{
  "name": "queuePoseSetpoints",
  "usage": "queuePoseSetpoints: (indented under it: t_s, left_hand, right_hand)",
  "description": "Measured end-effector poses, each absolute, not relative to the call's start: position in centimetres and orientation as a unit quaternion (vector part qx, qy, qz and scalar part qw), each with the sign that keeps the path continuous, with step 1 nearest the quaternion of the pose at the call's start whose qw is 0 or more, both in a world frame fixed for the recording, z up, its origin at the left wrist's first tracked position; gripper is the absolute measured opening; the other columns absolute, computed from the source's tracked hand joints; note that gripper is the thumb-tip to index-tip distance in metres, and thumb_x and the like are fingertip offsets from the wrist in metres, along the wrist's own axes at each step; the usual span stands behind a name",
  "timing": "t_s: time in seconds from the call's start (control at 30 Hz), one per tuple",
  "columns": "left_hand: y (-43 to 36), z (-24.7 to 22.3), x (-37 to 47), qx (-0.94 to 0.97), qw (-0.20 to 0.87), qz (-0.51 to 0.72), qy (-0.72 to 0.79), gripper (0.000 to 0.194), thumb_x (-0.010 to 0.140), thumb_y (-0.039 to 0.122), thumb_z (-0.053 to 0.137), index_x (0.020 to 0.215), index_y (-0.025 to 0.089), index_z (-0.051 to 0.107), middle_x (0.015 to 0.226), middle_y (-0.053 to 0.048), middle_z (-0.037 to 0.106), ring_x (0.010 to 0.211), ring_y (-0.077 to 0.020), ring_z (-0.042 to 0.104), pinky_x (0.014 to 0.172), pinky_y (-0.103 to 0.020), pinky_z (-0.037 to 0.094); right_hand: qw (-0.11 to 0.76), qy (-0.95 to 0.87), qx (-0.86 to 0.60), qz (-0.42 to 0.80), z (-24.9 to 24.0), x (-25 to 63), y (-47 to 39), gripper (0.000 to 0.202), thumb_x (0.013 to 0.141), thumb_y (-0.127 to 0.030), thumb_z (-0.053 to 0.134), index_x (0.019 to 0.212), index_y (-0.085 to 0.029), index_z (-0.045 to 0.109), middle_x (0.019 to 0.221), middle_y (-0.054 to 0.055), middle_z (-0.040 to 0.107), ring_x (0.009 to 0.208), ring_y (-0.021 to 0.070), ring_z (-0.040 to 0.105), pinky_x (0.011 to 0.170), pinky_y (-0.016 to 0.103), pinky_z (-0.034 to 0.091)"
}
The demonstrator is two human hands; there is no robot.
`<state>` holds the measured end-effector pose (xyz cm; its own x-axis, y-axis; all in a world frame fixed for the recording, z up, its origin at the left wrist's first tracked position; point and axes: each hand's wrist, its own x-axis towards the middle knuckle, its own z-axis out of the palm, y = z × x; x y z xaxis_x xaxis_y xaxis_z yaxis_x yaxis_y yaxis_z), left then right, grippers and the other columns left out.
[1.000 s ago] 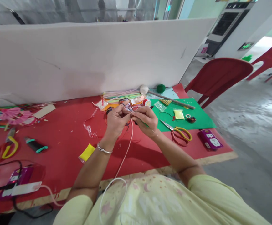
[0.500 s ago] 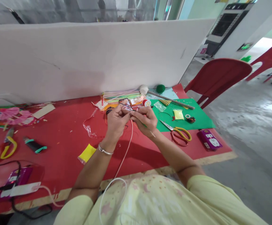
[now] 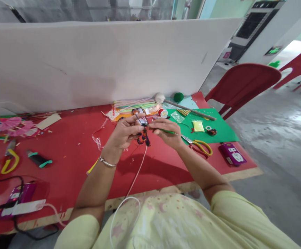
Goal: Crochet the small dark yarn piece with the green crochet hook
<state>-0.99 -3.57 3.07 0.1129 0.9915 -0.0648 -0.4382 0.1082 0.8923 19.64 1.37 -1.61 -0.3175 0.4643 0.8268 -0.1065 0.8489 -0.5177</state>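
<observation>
Above the red tabletop, my left hand (image 3: pixel 124 133) pinches a small dark crochet piece (image 3: pixel 145 137) with orange and red in it, which dangles below the fingertips. A dark strand runs up by the raised left index finger. My right hand (image 3: pixel 169 133) is closed round a thin crochet hook (image 3: pixel 170 131) with a green handle; its tip meets the top of the crochet piece. Where the hook enters the stitches is too small to make out. Behind my fingers lies a phone (image 3: pixel 139 112) with a lit screen, partly covered by my left hand.
Scissors (image 3: pixel 201 147) and a yellow packet (image 3: pixel 198 126) lie on a green sheet (image 3: pixel 225 133) at right. Near the white board (image 3: pixel 93 65) are balls of green (image 3: pixel 178 97) and white yarn (image 3: pixel 159 98). Left are a cutter (image 3: pixel 39 159), more scissors (image 3: pixel 10 157) and a power bank (image 3: pixel 23 197).
My hands have drawn slightly apart, the left moving left and the right moving right. The crochet piece now hangs in view between them, and the hook's green handle shows more.
</observation>
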Motion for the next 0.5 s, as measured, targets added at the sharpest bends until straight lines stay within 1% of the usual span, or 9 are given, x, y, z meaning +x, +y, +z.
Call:
queuePoseSetpoints:
  t_s: [0.1, 0.17, 0.23, 0.33, 0.43, 0.5]
  left_hand:
    - [-3.4, 3.0, -0.9, 0.379, 0.645, 0.551, 0.37, 0.051, 0.058, 0.01, 0.092, 0.107, 0.015, 0.082, 0.061, 0.006, 0.057, 0.045, -0.0018, 0.04, 0.041, -0.015, 0.028]
    - [-3.3, 3.0, -0.8, 0.375, 0.653, 0.547, 0.367, 0.05, 0.058, 0.01, 0.092, 0.106, 0.016, 0.083, 0.063, 0.005, 0.059, 0.045, -0.0015, 0.039, 0.041, -0.015, 0.029]
    - [-3.3, 2.9, -0.7, 0.367, 0.663, 0.543, 0.361, 0.048, 0.058, 0.011, 0.093, 0.104, 0.017, 0.084, 0.068, 0.003, 0.064, 0.045, -0.0009, 0.038, 0.041, -0.015, 0.03]
    - [-3.2, 3.1, -0.5, 0.36, 0.663, 0.553, 0.354, 0.046, 0.054, 0.012, 0.094, 0.099, 0.018, 0.085, 0.078, -0.001, 0.073, 0.045, -0.0007, 0.039, 0.038, -0.015, 0.028]
    - [-3.2, 3.2, -0.2, 0.361, 0.643, 0.581, 0.345, 0.045, 0.051, 0.011, 0.095, 0.095, 0.019, 0.085, 0.08, -0.002, 0.076, 0.044, -0.0007, 0.04, 0.037, -0.015, 0.026]
    - [-3.2, 3.2, 0.0, 0.368, 0.625, 0.599, 0.339, 0.043, 0.051, 0.012, 0.095, 0.092, 0.02, 0.085, 0.074, -0.001, 0.074, 0.043, -0.0006, 0.039, 0.037, -0.015, 0.027]
  right_hand:
    - [0.571, -0.77, -0.113, 0.263, -1.4, 20.0, 1.4, 0.027, 0.092, -0.033, 0.079, 0.119, -0.032, 0.081, 0.106, 0.006, 0.084, 0.103, 0.0199, 0.079, 0.093, 0.035, 0.064]
    - [0.573, -0.756, -0.111, 0.296, -1.6, 20.0, 1.5, 0.025, 0.094, -0.036, 0.078, 0.118, -0.032, 0.082, 0.105, 0.006, 0.083, 0.104, 0.0206, 0.078, 0.092, 0.035, 0.065]
    - [0.575, -0.732, -0.113, 0.347, -2.0, 19.8, 1.7, 0.024, 0.094, -0.042, 0.076, 0.115, -0.031, 0.083, 0.104, 0.008, 0.082, 0.101, 0.0212, 0.078, 0.084, 0.034, 0.066]
    - [0.566, -0.688, -0.118, 0.438, -2.7, 19.3, 1.7, 0.03, 0.093, -0.05, 0.074, 0.109, -0.026, 0.084, 0.102, 0.009, 0.08, 0.092, 0.0206, 0.077, 0.07, 0.031, 0.065]
    - [0.56, -0.648, -0.111, 0.505, -3.2, 18.6, 1.6, 0.037, 0.091, -0.055, 0.075, 0.108, -0.023, 0.083, 0.1, 0.01, 0.078, 0.088, 0.0201, 0.077, 0.066, 0.03, 0.065]
    - [0.565, -0.627, -0.112, 0.525, -3.5, 18.1, 1.4, 0.04, 0.089, -0.058, 0.076, 0.108, -0.023, 0.083, 0.1, 0.009, 0.078, 0.086, 0.0198, 0.077, 0.065, 0.029, 0.064]
